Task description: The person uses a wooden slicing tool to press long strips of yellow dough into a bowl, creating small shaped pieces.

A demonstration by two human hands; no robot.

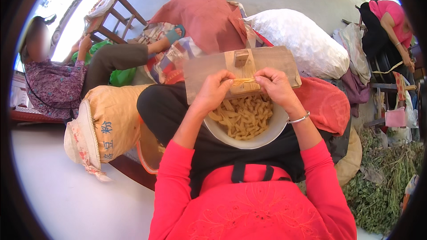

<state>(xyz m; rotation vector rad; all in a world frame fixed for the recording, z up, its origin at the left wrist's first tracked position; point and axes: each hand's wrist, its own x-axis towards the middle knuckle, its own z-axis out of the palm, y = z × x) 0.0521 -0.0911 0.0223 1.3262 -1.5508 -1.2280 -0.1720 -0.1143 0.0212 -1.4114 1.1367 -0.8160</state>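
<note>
Board [202, 69] overlapping bowl [281, 123] | white sack [302, 40] beyond | grip: left hand [215, 90], right hand [276, 87] pinching yellow strand [244, 80]

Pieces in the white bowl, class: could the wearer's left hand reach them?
Probably yes: many pieces lie uncovered near the left hand, though it holds a yellow strip.

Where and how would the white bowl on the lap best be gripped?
The bowl is probably best taken by its near rim, approached from the near side: that curved lip shows bare, while the wooden board covers the far edge.
</note>
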